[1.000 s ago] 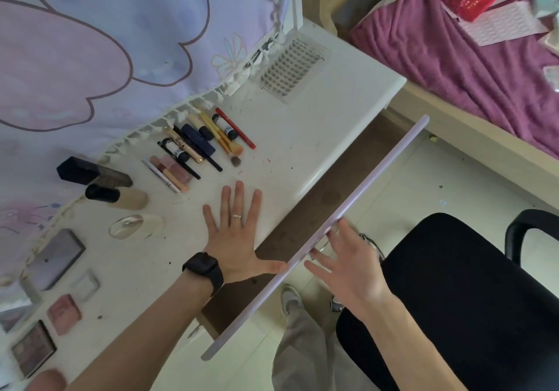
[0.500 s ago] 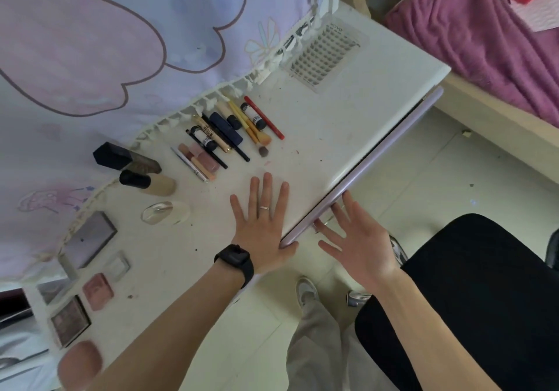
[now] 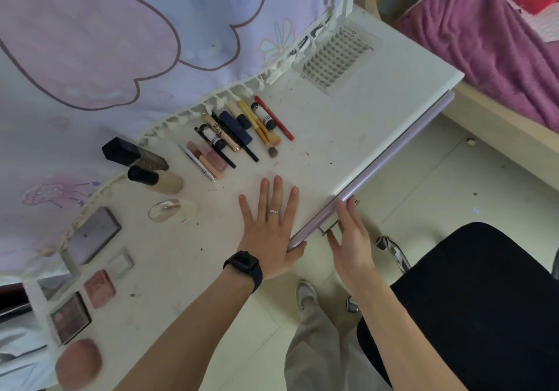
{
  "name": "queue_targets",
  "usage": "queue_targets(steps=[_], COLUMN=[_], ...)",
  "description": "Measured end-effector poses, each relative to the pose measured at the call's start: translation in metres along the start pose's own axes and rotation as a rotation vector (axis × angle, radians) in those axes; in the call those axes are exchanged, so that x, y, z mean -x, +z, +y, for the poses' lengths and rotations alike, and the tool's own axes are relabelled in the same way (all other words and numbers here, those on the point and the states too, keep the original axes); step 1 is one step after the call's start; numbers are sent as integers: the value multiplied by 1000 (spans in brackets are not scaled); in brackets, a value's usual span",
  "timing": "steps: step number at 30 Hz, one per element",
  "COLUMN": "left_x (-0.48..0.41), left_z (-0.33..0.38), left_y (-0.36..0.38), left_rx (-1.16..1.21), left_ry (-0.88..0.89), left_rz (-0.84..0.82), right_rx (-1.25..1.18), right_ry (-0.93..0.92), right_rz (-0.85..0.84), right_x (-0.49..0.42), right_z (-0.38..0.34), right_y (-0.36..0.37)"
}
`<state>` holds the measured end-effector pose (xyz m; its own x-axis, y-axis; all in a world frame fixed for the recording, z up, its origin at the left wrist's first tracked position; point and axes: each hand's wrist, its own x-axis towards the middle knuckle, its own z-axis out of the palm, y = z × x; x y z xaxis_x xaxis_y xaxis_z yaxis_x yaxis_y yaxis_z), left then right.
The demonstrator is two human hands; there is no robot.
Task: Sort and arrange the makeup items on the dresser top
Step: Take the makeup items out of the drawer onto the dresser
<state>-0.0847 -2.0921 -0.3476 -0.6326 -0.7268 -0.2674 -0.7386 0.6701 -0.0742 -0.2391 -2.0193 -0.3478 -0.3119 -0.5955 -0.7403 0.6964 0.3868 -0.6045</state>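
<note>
Makeup items (image 3: 236,128) lay in a row just beyond my left grip (image 3: 270,230), which was spread flat on the table (image 3: 348,124), holding nothing. Their long axes ran away from it toward the curtain (image 3: 121,42). My right grip (image 3: 352,245), likewise straight-fingered and empty, touched the drawer front (image 3: 393,154), farther off. Tube labels were unreadable; the lash tray (image 3: 335,54) seemed to read "XOYO".

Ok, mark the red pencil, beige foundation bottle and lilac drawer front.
red pencil (image 3: 274,118), head view, middle of its shaft.
beige foundation bottle (image 3: 166,182), head view, on its body.
lilac drawer front (image 3: 388,160), head view, midway along its edge.
</note>
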Motion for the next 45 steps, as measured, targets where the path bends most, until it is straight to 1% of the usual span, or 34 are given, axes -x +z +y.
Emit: queue_targets(steps=[2, 3, 5, 7, 11, 15, 17, 19, 21, 23, 26, 30, 33, 36, 39, 42, 45], left_x=[1, 1, 0, 0, -1, -3, -4, -3, -2, -2, 10, 55, 109, 165, 214, 248, 265], left_z=[-1, -1, -1, 1, 2, 3, 3, 3, 4, 8, 20, 35, 41, 47, 55, 70, 105], left_y=[2, 1, -1, -2, 0, 2, 2, 1, -3, -9, -22, -40, -57, -80, -103, -121, -143], left_rx=[2, 0, -2, -4, -18, -21, -10, 4, 0, 5, 78, 270, 379, 477, 531, 525, 550], left_ry=[11, 13, 7, -7, -30, -47, -49, -50, -60, -85, -134, -91, -79, -93, -79, -1, 145], left_rz=[9, 0, -20, -34, -44, -50, -60, -68, -79, -107, -173, -256, -251, -240, -207, -167, -108], right_rx=[70, 113, 213, 263, 268, 364, 458, 628, 843, 992, 1142, 1306, 1433, 1459, 1392, 1284, 1152], right_ry=[4, -3, -40, -91, -144, -175, -170, -155, -142, -161, -199, -233, -261, -326, -450, -614, -703], right_rz=[-12, 19, 134, 164, 122, 90, 34, -45, -130, -156, -130, -122, -142, -112, -1, 158, 334], right_x=[0, -3, -10, -16, -23, -27, -26, -22, -10, 7, 42, 105, 160, 221, 287, 355, 421], right_z=[-3, -6, -15, -22, -15, -11, -19, -29, -37, -35, -17, 10, 21, 19, 16, 15, 18], right_y=[-14, -21, -24, -13, 11, 4, -12, -37, -60, -75, -84, -96, -103, -107, -114, -128, -155])
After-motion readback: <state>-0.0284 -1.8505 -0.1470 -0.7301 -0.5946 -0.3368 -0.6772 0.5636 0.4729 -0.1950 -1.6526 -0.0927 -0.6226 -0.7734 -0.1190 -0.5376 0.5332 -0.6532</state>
